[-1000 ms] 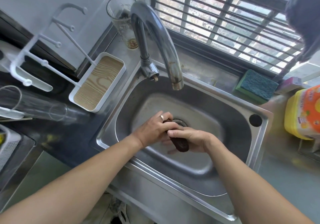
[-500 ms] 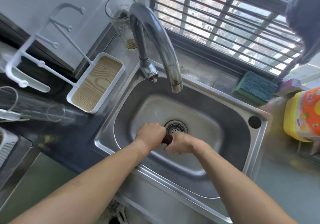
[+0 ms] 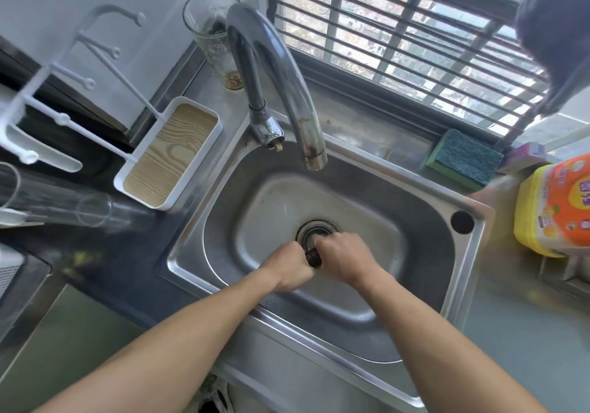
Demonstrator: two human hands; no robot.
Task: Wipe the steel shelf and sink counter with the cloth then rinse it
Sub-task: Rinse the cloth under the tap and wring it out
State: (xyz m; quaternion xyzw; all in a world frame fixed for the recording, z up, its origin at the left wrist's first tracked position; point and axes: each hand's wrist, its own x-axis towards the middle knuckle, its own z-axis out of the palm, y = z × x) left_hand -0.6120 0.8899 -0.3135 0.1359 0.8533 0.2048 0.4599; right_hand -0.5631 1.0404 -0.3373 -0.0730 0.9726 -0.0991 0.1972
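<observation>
1. Head view, hands: the left hand (image 3: pixel 289 267) and the right hand (image 3: pixel 343 261) were held close together over the basin of the stainless steel sink (image 3: pixel 459 288), just in front of the drain strainer (image 3: pixel 311 230). Both were closed into fists around one item.
2. Head view, task item: the cloth (image 3: pixel 313 258) was clamped between the two fists, each hand gripping one end. Only a short, dark brown, tightly bunched section showed in the gap between the hands; it looked compressed into a thick roll. Its full extent and any pattern could not be determined.
3. Head view, position: the cloth was above the sink floor, near the drain's front edge. Whether it touched the steel could not be determined.
4. Head view, faucet: the curved steel faucet (image 3: pixel 287 77) arched over the basin, its spout end stained brown. No water stream was visible at the spout.
5. Head view, left side: a white tray with a wood-grain base (image 3: pixel 172 154) sat beside the sink rim. A tall drinking glass (image 3: pixel 212 33) stood behind the faucet base in the corner.
6. Head view, right side: a green and blue scouring sponge (image 3: pixel 463 160) lay on the ledge under the barred window (image 3: pixel 415 45). A yellow and orange package (image 3: pixel 555 208) stood well right of the sink.
</observation>
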